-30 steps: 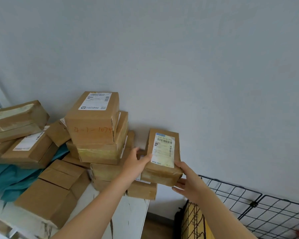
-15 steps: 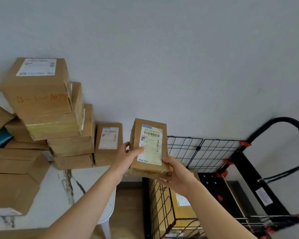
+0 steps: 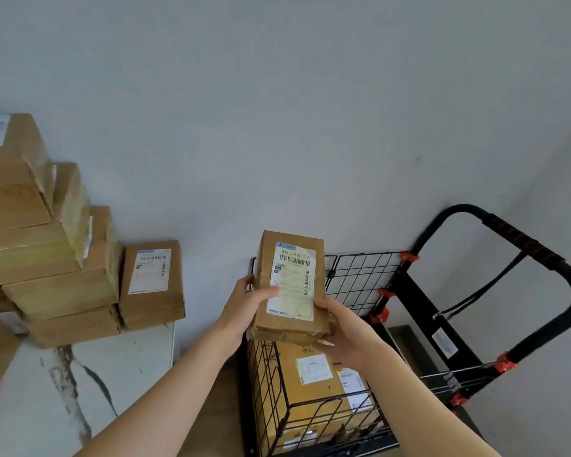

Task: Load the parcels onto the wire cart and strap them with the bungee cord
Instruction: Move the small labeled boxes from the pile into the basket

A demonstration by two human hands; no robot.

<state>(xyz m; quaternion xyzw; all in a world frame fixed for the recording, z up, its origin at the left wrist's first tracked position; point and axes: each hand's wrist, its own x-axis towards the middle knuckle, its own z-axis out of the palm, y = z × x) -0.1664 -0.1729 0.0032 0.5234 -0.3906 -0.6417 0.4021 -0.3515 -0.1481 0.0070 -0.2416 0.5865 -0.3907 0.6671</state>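
Both hands hold a small brown parcel (image 3: 290, 285) upright above the wire cart (image 3: 360, 282). The left hand (image 3: 241, 308) curls round its left edge, thumb laid across the label. The right hand (image 3: 346, 334) cups the lower right corner, fingers wrapped beneath. Directly under the fingers the basket is open at the top, with larger parcels (image 3: 310, 374) lying flat inside and free room above them. Beyond the right fingers rises the black handle (image 3: 524, 239). Well left of the left fingers, stacked boxes (image 3: 63, 285) reach the edge of the table (image 3: 129, 364).
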